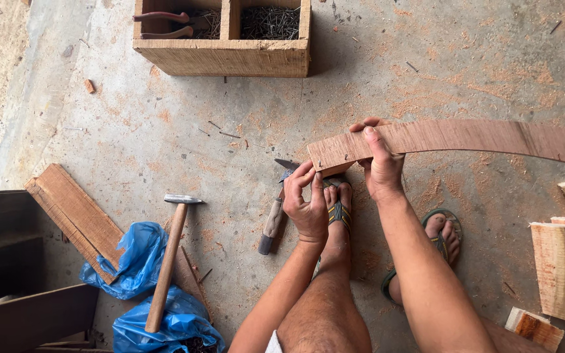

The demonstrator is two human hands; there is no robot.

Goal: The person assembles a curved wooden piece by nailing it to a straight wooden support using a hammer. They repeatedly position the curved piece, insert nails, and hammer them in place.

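Here the right hand (382, 163) grips the curved wooden strip (465, 138), fingers wrapped over its near end. The left hand (305, 206), just beneath that strip, pinches something too small to tell.

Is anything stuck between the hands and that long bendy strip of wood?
Nothing visible. The right hand grips the long curved brown wooden strip directly, and the left hand touches its near end from below.

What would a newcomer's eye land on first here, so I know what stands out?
Probably the long curved wooden strip sweeping in from the right, gripped at its near end by the right hand, with the left hand pinching beneath it above a sandalled foot. Next, the hammer lying over blue plastic bags at lower left, and the wooden nail box at top.
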